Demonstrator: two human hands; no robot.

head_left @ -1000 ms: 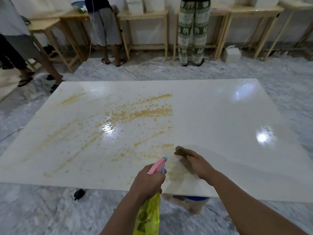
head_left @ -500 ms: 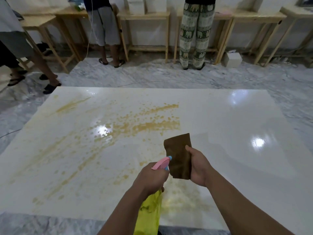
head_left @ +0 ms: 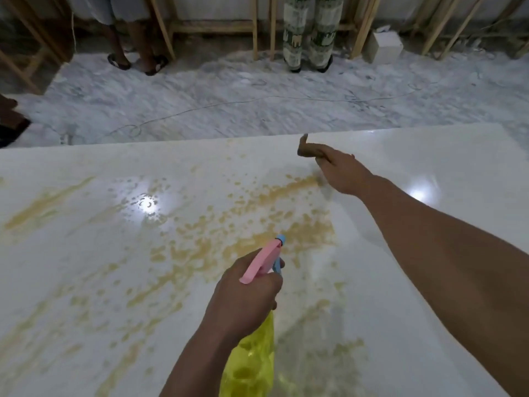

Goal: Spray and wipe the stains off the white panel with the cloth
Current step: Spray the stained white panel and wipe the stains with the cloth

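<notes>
A glossy white panel [head_left: 446, 173] lies flat on the floor and fills the lower view. Yellow-brown stains [head_left: 257, 227] streak and speckle its middle and left. My left hand [head_left: 243, 293] grips a yellow spray bottle [head_left: 252, 365] with a pink and blue trigger head [head_left: 264, 257], its nozzle aimed at the stains. My right hand [head_left: 342, 170] reaches out to the far part of the panel, near its far edge, and holds a brown cloth [head_left: 307, 150] at the stains' right end. Most of the cloth is hidden under that hand.
Grey marble floor [head_left: 229, 93] lies beyond the panel, with a thin cable [head_left: 200, 108] across it. Two people's legs [head_left: 134, 53] [head_left: 312, 38] stand by wooden table frames [head_left: 254, 27] at the back. A small white box [head_left: 385, 47] sits at back right.
My right hand lifted the cloth off the near edge and carried it out to the far part of the panel. The view tipped down and moved in. The spray bottle stayed in my left hand.
</notes>
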